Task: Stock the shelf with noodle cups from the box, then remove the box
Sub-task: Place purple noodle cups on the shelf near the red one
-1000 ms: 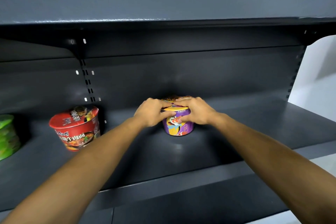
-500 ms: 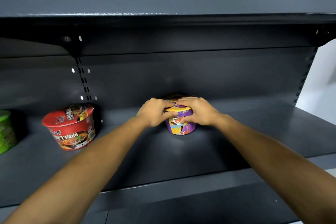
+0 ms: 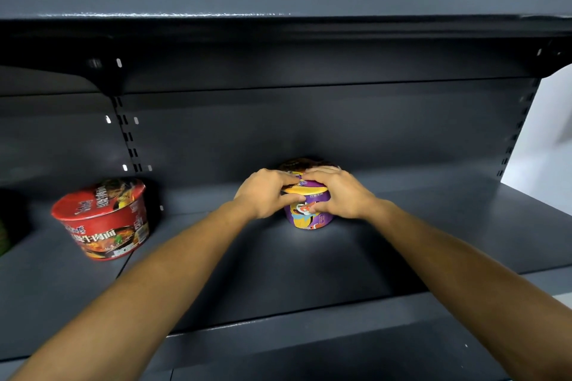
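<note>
Now we face the dark metal shelf (image 3: 309, 272), mostly bare, with another board close overhead. To the left stands a red bowl (image 3: 103, 219), upright and well apart from what we hold. Mid-shelf, toward the back, the purple cup (image 3: 308, 213) rests on its base, and we have both hands around it: our left hand (image 3: 267, 193) curls over the lid's left edge and side, our right hand (image 3: 339, 192) does the same on the other side, fingertips nearly meeting on top. We judge the cup light and thin-walled, so a hard squeeze could dent it or buckle the foil lid. Its printed wrap looks slick. The firmer hold is probably low on the wall or under the rim, not on the lid. No box is in view.
</note>
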